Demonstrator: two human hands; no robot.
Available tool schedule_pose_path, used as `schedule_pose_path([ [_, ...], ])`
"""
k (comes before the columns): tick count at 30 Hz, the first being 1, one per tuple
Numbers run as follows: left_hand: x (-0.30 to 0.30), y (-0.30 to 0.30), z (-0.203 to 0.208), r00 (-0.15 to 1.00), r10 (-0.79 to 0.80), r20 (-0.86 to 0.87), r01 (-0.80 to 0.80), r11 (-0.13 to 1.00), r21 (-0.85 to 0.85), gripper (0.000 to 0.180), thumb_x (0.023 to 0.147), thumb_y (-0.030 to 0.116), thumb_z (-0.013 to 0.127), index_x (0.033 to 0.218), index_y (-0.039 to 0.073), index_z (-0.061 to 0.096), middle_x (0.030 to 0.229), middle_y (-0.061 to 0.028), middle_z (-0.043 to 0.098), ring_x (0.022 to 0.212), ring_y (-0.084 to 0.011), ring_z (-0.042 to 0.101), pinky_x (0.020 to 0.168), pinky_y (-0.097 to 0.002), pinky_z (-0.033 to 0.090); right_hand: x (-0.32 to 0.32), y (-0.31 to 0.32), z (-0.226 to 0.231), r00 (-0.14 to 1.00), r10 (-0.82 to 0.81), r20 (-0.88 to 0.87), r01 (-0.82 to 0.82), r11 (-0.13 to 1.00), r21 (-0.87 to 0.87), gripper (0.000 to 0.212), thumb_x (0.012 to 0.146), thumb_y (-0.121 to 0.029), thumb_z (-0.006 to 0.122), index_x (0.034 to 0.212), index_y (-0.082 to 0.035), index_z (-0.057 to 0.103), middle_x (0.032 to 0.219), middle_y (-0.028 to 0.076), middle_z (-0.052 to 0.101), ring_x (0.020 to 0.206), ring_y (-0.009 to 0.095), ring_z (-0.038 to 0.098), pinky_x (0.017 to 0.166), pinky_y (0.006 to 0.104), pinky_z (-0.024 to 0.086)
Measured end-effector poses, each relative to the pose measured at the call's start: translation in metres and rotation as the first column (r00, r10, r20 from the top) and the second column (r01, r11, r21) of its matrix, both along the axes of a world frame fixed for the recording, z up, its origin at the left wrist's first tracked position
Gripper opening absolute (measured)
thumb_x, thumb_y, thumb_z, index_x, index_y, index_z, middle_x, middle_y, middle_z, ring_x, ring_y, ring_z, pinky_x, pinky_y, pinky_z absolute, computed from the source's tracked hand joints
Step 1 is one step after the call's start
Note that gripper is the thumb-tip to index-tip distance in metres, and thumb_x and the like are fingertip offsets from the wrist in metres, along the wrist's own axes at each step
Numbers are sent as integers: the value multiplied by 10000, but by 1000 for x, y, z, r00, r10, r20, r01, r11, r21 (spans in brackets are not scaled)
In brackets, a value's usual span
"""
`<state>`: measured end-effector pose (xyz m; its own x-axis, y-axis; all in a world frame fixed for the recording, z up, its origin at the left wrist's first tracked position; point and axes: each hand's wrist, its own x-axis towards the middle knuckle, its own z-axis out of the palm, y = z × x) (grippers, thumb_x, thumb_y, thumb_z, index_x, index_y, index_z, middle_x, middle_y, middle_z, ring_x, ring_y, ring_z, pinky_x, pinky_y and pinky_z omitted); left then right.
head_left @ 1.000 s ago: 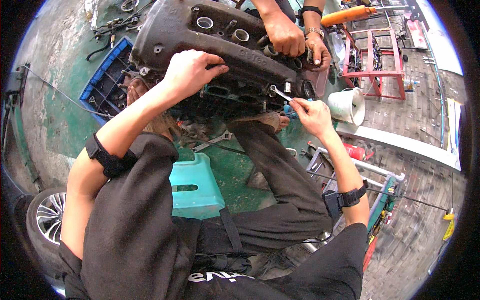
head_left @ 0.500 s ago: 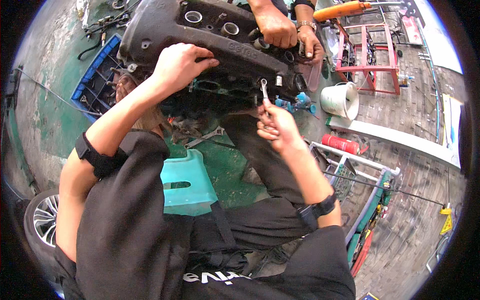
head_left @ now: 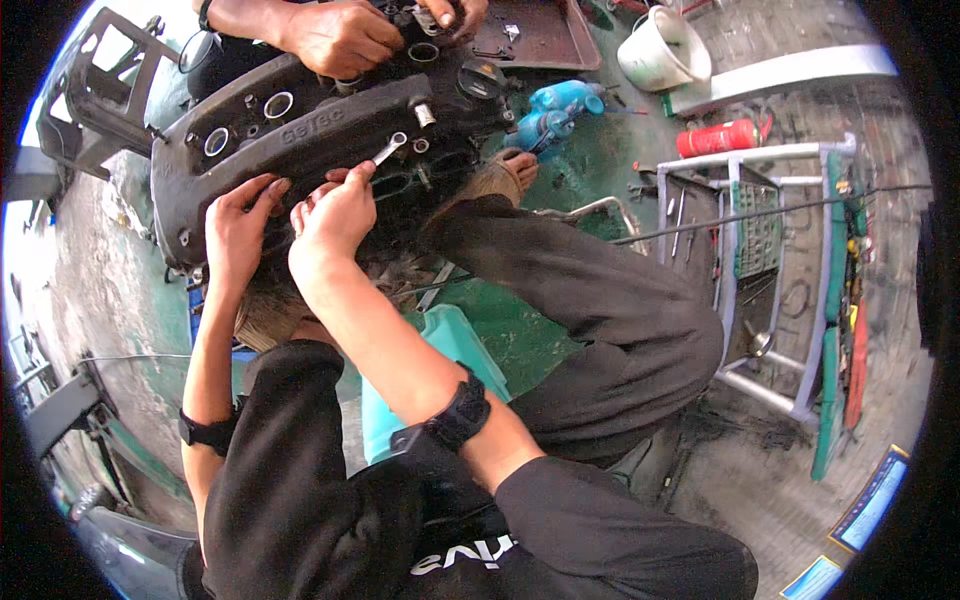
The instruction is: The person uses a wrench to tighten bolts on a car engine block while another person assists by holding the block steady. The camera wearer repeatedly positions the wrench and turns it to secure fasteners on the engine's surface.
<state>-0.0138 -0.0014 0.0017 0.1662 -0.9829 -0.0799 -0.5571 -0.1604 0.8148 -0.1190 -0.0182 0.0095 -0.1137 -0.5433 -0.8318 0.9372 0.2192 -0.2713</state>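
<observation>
A dark engine with a long black valve cover (head_left: 345, 115) lies in front of me. My right hand (head_left: 335, 215) is closed around a small wrench (head_left: 387, 151), whose ring end sits beside a bolt below the cover's edge. To its left, my left hand (head_left: 240, 230) is at the cover's near edge, thumb and forefinger bent together. Whatever may be between those fingertips is hidden. Across the engine, another person's hand (head_left: 350, 42) rests on the cover's far side; that person's other hand (head_left: 452, 14) holds a small dark part.
A turquoise stool (head_left: 460, 345) stands between my legs. Blue bottles (head_left: 552, 115) lie right of the engine, near a white bucket (head_left: 662, 50) and a red fire extinguisher (head_left: 722, 138). A metal tool cart (head_left: 690, 215) stands at the right.
The view has shifted, with the engine further left. My right hand has come leftward beside my left hand, still holding the wrench. My left fingers have drawn together at the cover's edge.
</observation>
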Motion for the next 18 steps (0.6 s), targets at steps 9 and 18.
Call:
schedule_pose_path([
  [9,-3,3,5,999,21,48,-21,1000,9,265,867,216,658,985,-19,692,701,-44,649,679,-74,568,665,-228,451,-79,26,19,855,513,-79,-519,839,-164,394,993,-414,434,806,-77,514,513,-41,325,371,84,251,348,251,192],
  [18,4,5,1,990,-3,138,10,999,-48,284,842,302,672,977,56,711,770,-137,685,703,-220,675,691,-302,495,-224,-44,23,-568,390,-725,-777,36,628,438,885,-449,606,909,-26,714,581,73,577,576,101,537,555,316,424],
])
